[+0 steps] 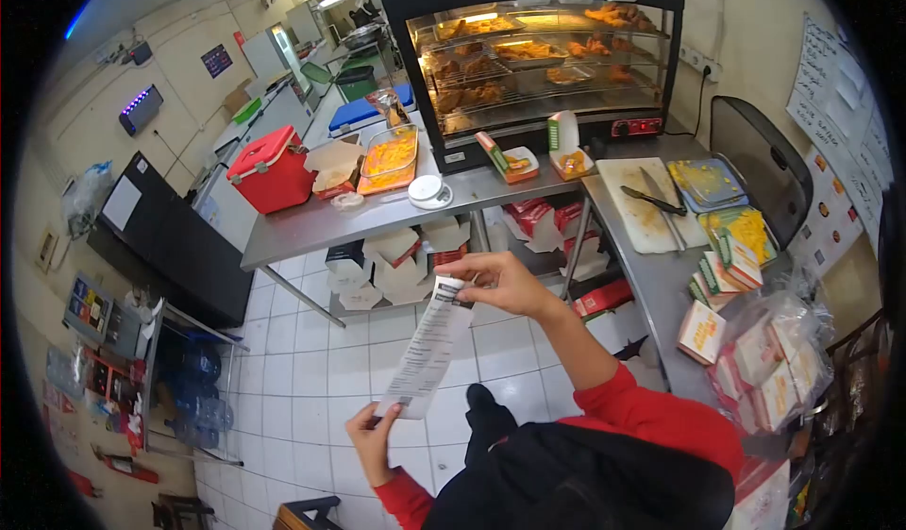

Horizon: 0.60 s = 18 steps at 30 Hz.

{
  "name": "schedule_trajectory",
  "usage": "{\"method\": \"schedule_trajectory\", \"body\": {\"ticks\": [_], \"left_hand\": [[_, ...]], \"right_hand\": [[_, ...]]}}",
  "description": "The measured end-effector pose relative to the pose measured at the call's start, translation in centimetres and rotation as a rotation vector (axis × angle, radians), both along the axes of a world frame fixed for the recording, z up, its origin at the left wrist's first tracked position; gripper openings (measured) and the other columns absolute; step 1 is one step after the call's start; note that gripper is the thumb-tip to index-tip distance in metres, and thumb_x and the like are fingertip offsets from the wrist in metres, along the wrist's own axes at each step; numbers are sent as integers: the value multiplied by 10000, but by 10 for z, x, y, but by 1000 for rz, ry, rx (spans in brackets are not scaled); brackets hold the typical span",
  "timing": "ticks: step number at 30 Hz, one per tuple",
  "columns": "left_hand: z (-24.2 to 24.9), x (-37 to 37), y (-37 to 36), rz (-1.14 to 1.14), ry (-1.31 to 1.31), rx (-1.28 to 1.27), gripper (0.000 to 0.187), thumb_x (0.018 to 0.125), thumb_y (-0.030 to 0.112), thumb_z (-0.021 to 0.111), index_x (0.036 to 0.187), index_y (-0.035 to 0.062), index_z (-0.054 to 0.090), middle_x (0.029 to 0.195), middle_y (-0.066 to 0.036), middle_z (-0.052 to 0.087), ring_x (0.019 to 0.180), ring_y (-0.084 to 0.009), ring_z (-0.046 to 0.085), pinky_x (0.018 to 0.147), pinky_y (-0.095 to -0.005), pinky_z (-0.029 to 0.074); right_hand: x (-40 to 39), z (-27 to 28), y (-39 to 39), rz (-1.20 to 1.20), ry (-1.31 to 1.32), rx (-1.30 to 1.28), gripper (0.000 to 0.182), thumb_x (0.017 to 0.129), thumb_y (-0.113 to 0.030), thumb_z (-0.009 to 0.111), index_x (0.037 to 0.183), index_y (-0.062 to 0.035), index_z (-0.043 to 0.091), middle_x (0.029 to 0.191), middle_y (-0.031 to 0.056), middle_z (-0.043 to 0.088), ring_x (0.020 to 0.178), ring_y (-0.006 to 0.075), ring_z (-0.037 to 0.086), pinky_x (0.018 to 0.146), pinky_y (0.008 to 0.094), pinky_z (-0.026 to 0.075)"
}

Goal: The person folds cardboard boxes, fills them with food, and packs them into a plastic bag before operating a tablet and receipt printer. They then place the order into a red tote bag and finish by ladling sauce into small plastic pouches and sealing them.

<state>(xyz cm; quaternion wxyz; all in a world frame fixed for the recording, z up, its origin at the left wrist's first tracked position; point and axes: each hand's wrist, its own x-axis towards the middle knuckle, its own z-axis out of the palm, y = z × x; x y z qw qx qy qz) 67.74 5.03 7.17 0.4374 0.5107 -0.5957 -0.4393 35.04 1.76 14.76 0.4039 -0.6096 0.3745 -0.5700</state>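
A long printed paper receipt (425,355) is stretched at a slant between my two hands, above the tiled floor. My right hand (500,285) pinches its top end between thumb and fingers. At the lower end, my left hand (374,438) grips the bottom corner with the thumb in front. Both hands are in front of the steel counter (377,220), touching only the paper. The print is too small to read.
A lit food warmer (557,119) holds fried food on its shelves. A red cooler box (274,169), a white round scale (430,192) and open food boxes (571,148) stand on the counter. Knives lie on a cutting board (634,218) at right. Bagged cartons (769,365) are near my right arm.
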Motion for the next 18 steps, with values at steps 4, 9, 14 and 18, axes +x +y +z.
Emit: {"method": "schedule_trajectory", "body": {"ticks": [4,9,14,18], "left_hand": [[-29,-28,-90,-207,251,125,164,846,38,628,984,-46,660,802,-132,679,691,-173,651,664,-254,511],[-65,-73,-215,-463,205,346,357,909,84,540,1248,-20,500,843,-153,681,731,-202,659,715,-286,525],[-163,-122,-344,-849,-396,127,390,865,204,580,1228,67,535,774,-141,678,723,-195,670,682,-299,514],[-269,-117,-384,-566,-486,194,355,815,221,581,1138,73,591,686,-150,668,634,-254,683,636,-360,519]], "right_hand": [[-29,7,-108,-267,364,-141,290,753,54,627,1036,-7,632,958,80,627,900,159,605,798,280,488],[-117,60,-219,-598,687,-351,212,683,8,671,890,-10,627,868,108,617,823,255,610,730,342,477],[-210,151,-304,-1025,857,-551,194,705,-87,578,884,-44,637,886,132,611,833,345,590,720,407,473],[-275,212,-379,-1273,932,-794,173,718,-38,593,888,-48,620,883,94,596,859,299,579,733,386,431]]}}
